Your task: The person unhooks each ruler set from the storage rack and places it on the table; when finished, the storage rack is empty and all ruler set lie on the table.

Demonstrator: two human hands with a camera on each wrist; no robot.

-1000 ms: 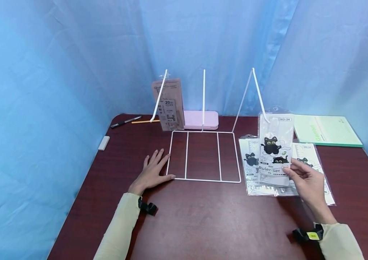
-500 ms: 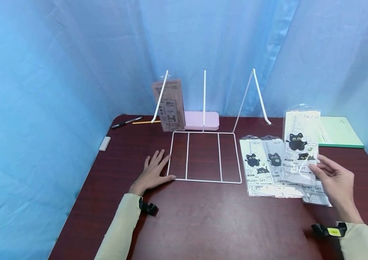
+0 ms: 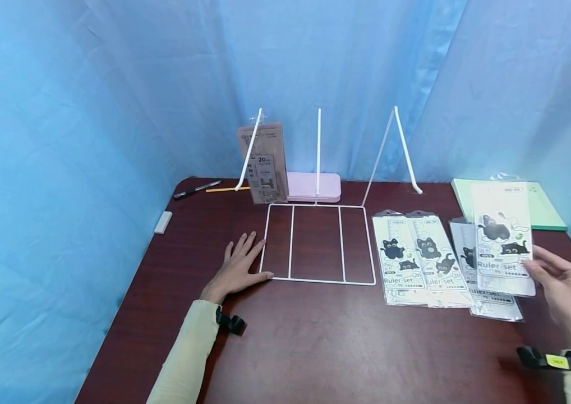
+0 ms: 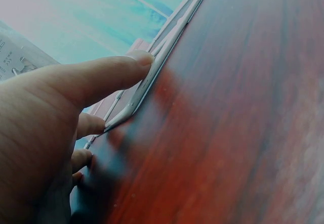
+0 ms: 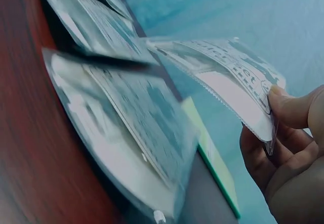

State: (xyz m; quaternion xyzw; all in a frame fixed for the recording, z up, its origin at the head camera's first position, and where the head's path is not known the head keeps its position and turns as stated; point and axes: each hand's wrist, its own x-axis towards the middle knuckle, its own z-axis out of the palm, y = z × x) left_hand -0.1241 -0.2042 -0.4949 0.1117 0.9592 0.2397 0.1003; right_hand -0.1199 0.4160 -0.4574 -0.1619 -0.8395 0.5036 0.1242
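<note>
My right hand (image 3: 568, 286) pinches a packaged ruler set (image 3: 501, 241) with black cats on it by its lower right edge, raised over the table. Below it lies another ruler set (image 3: 492, 300), partly covered in the head view. Two more ruler sets, a left one (image 3: 399, 255) and a second (image 3: 439, 252), lie side by side to the left. In the right wrist view the thumb presses the held ruler set (image 5: 223, 82) from above, fingers beneath. My left hand (image 3: 237, 269) rests with spread fingers at the left front corner of a white wire display rack (image 3: 316, 280), its thumb on the front bar.
A brownish ruler pack (image 3: 265, 165) hangs from the rack's left hook. Behind the rack lies a pink case (image 3: 326, 188). A green notepad (image 3: 548, 207) is at back right. At left lie a black pen (image 3: 197, 189), a yellow pencil (image 3: 225, 189) and a white eraser (image 3: 162, 223).
My right hand has moved right with the held ruler set, away from the rack's right hook, uncovering the ruler sets on the table. The left hand has stayed in place.
</note>
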